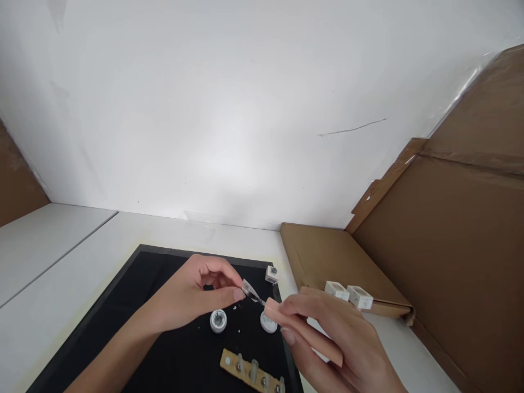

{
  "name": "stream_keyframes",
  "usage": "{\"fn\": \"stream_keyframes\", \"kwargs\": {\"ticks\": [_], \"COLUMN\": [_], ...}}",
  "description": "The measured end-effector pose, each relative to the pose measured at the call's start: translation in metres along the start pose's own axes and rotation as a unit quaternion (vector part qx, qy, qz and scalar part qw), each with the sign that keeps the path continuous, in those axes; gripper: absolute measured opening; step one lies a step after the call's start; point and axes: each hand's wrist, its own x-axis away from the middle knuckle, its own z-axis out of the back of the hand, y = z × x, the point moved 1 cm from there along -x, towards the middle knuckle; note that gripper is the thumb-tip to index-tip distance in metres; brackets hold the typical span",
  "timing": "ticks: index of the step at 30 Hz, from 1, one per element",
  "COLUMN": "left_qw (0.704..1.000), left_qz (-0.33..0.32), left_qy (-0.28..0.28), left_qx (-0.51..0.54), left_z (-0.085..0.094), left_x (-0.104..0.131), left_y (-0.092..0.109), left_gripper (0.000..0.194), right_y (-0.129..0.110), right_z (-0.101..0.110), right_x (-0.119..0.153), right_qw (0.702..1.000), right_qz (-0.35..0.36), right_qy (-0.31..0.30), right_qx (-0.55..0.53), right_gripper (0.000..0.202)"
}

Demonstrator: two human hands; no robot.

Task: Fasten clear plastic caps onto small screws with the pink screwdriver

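My left hand (200, 289) is closed in a pinch, thumb and forefinger on a small translucent piece (247, 286) that looks like a false nail tip. In my right hand (344, 333) is a brush (311, 335) with a thick peach-coloured handle. Its dark, slim end meets the nail tip or lies just in front of it; I cannot tell which. Below my left fingers stands an open white jar (218, 321) with grey residue inside. A round white lid (268, 322) lies beneath the brush. Nearer to me, a tan strip (230, 361) carries several clear upright pieces.
Everything small lies on a black mat (172, 284) with a few white specks. A little white box (271, 274) sits at its far right corner. Two white blocks (360, 297) rest by a flat cardboard box (323, 251) at right. A white wall (229, 109) rises behind.
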Motion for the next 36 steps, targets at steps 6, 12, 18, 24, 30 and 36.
{"fn": "stream_keyframes", "kwargs": {"ticks": [6, 12, 18, 24, 30, 36], "left_qw": [1.000, 1.000, 1.000, 1.000, 1.000, 0.999], "left_qz": [-0.001, 0.002, 0.005, -0.002, 0.001, 0.006], "left_qy": [0.000, 0.003, 0.005, 0.005, 0.004, 0.002], "left_qx": [0.010, 0.014, 0.009, 0.016, 0.029, 0.050], "left_z": [0.0032, 0.0033, 0.0034, 0.0042, 0.0031, 0.0023], "left_x": [-0.0010, 0.0002, 0.0006, 0.0016, 0.0025, 0.0016], "left_y": [0.0009, 0.0001, -0.0003, -0.0002, 0.0011, 0.0020], "left_gripper": [0.013, 0.016, 0.016, 0.016, 0.017, 0.015], "right_y": [-0.0006, 0.0007, -0.0002, 0.0008, -0.0008, -0.0047], "right_z": [0.0014, 0.0008, 0.0015, 0.0014, 0.0028, 0.0036], "right_x": [0.0007, -0.0011, -0.0006, 0.0007, 0.0031, 0.0021], "right_qw": [1.000, 1.000, 1.000, 1.000, 1.000, 0.999], "right_qz": [-0.004, 0.003, -0.001, -0.002, 0.016, 0.027], "right_qy": [0.003, 0.000, 0.000, -0.008, 0.008, 0.039], "right_qx": [-0.003, -0.014, -0.010, -0.013, -0.001, 0.002], "right_gripper": [0.012, 0.013, 0.016, 0.016, 0.016, 0.015]}}
